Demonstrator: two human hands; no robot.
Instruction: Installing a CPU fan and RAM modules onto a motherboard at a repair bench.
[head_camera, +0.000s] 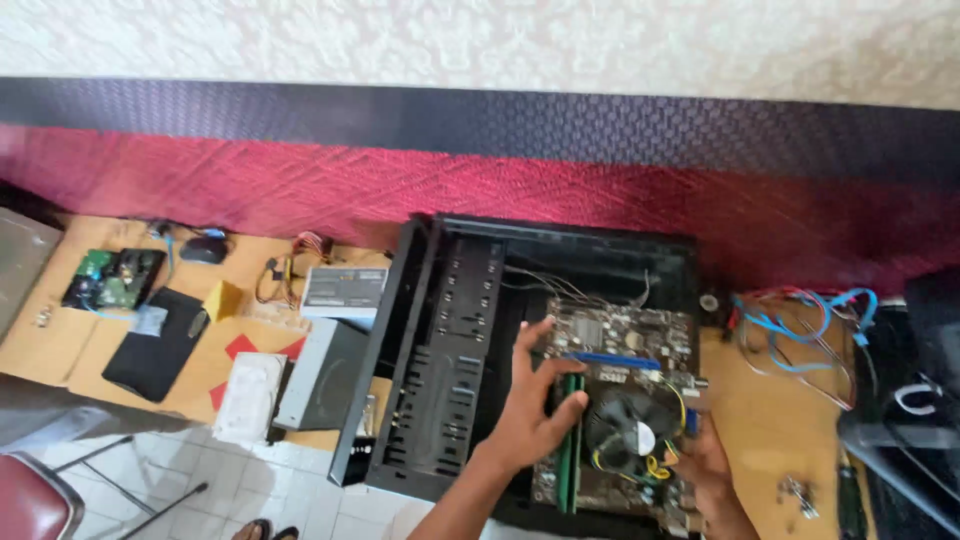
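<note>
An open black computer case (440, 330) lies flat on a wooden table (770, 420). Inside it sits a motherboard (615, 330) with a round black cooler fan (622, 425) and green memory sticks (570, 450). My left hand (535, 400) rests on the board's left side, fingers spread over the memory sticks next to the fan. My right hand (705, 460) grips the board's right edge, near the yellow fan wires. Both hands hold the motherboard within the case.
Blue and red cables (800, 330) lie right of the case, small screws (797, 492) near the front. Left of it are a grey power supply (345, 290), a drive (320, 375), a white box (245, 395), a black pad (160, 345) and a circuit board (110, 278).
</note>
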